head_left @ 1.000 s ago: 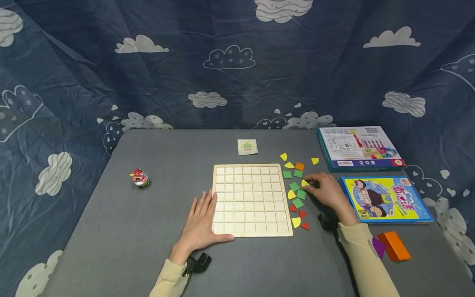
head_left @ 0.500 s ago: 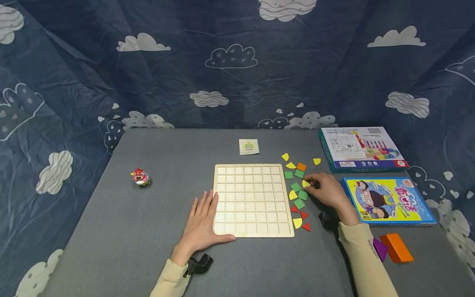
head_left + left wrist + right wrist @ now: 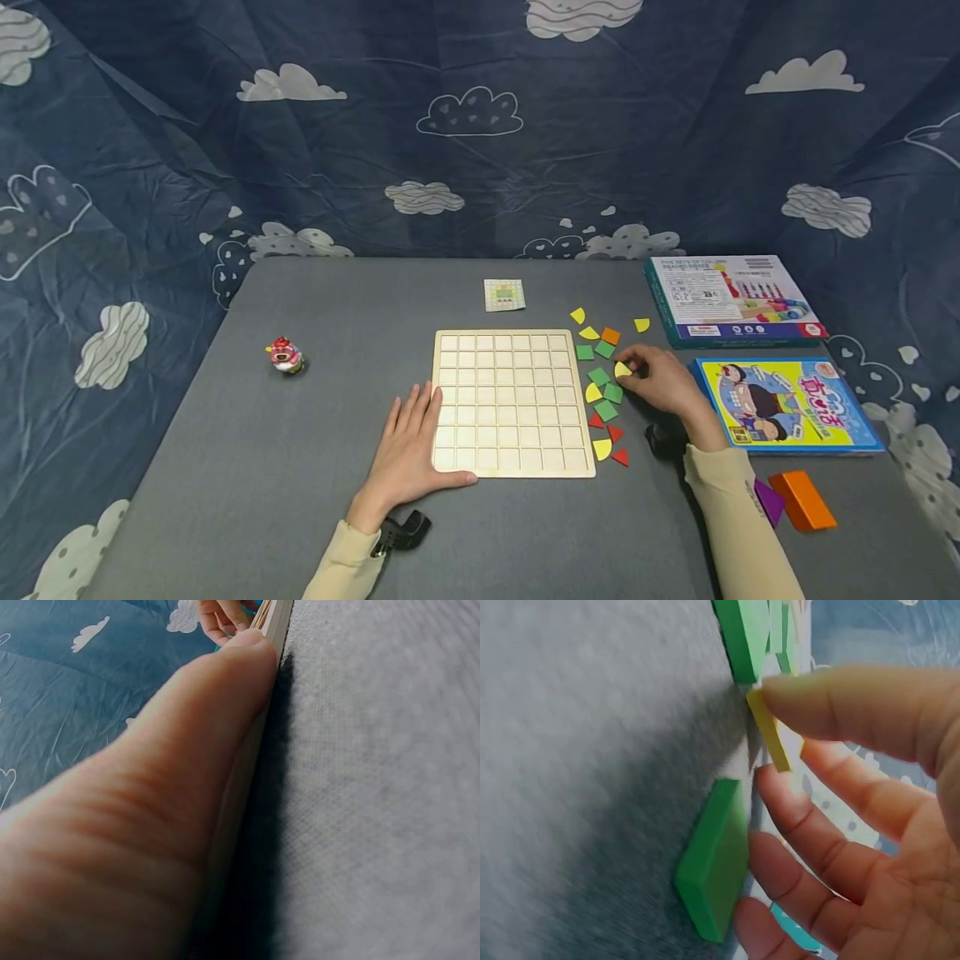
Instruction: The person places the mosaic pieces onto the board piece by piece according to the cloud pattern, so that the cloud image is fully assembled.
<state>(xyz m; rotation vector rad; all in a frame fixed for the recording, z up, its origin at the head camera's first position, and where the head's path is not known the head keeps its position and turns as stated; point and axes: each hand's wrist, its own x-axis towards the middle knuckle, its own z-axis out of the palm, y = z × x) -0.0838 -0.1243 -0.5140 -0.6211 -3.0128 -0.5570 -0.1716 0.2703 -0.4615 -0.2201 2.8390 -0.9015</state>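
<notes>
From the head camera we see a grey table (image 3: 300, 517) with a wooden grid board (image 3: 510, 402) at its centre, every cell bare. The left hand (image 3: 408, 446) lies flat beside the board's near-left corner, fingers straight, thumb along the board's front edge, gripping nothing. Over on the right, the right hand (image 3: 660, 382) sits among a scatter of coloured tiles, fingers curled, pinching a yellow quarter-circle tile (image 3: 622, 369) at its tips. Just beside it lie green square tiles (image 3: 606, 410), more yellow pieces (image 3: 602, 449), red triangles (image 3: 619, 457) and an orange square (image 3: 611, 336). A small pattern card (image 3: 504, 295) rests beyond the board. Further right we have a teal game box (image 3: 731, 300), a yellow-and-blue booklet (image 3: 783, 404), and near the sleeve an orange block (image 3: 802, 500) touching a purple piece (image 3: 768, 502). A little red toy figure (image 3: 285, 356) stands well apart on the left.

On the left wrist view, the thumb (image 3: 172, 795) presses along the board's thin edge (image 3: 271, 630), with grey table to the right.

Now the right wrist: the thumb and a fingertip (image 3: 780, 795) nip the yellow tile (image 3: 769, 739), tilted up on its edge off the table surface. A green tile (image 3: 714, 859) lies just below, touching the curled fingers, and another green tile (image 3: 742, 634) lies above.
</notes>
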